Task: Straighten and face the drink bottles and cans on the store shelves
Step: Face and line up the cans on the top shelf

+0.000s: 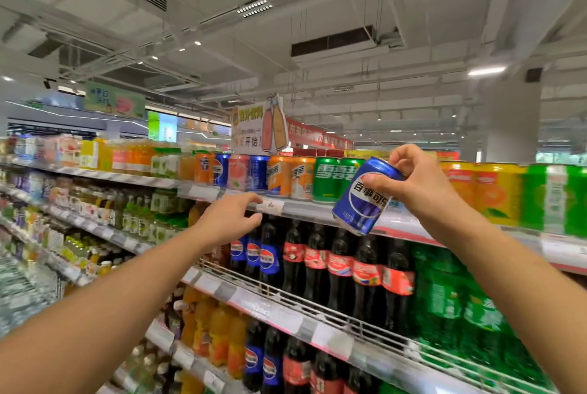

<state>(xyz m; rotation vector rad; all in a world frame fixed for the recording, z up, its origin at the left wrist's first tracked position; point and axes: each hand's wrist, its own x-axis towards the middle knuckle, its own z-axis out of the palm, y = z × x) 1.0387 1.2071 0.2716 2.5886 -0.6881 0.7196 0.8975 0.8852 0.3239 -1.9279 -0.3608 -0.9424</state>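
Up high, a blue cola can (pixel 365 198) pinched near its top rim in the right hand (pixel 419 181), thumb across the printed face, index and middle fingers curled over the lid edge behind. Tilted, base swung down and toward the shelf lip, clear of the top shelf (pixel 317 212) and not resting on anything. Label facing outward already. Just behind the fingers, the green cans (pixel 327 179); further left of them, orange cans (pixel 290 176) and two more blue cans (pixel 221 169) among them.

Left hand (pixel 230 219) empty, fingers loosely spread and half-curled, fingertips at the price-tag strip (pixel 270 206) on the shelf edge; touching or just short of it, hard to tell. Below those fingers, cola bottles (pixel 340 263) standing in their row.

Likely step: carrying a stray can back to its matching blue group. Risks from here: a grip held only by the rim and only with fingertips, so a slick can could rotate or slip and drop onto the bottles beneath. Set down tilted, base edge first, a tip against the neighbouring cans and a knocked row. Tight gaps beside the fingers, so knuckles nudging faced cans askew while sliding it in.
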